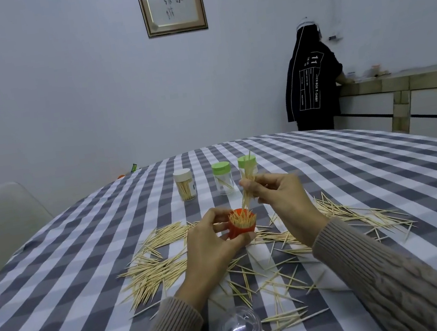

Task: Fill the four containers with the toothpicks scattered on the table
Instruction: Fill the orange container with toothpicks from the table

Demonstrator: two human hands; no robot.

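Head view: right hand (278,199) grip is pinching a toothpick bundle (247,192) over the nearly full orange container (241,225), which the left hand (211,239) is clasping. Behind it, one jar (184,184) looks filled; many toothpicks (153,267) are lying around it on the bench (72,270).

Framed picture (171,2) on far wall cut off by top edge; brush marks illegible. Left hand (211,239) covers most of orange container (241,228) wall. Right hand (275,199) and pinched toothpick bundle (247,192) hide lower half of right green-lidded jar (247,162). Small items on distant counter (396,78) blurred. Clear dome lid (239,328) contents indistinct.
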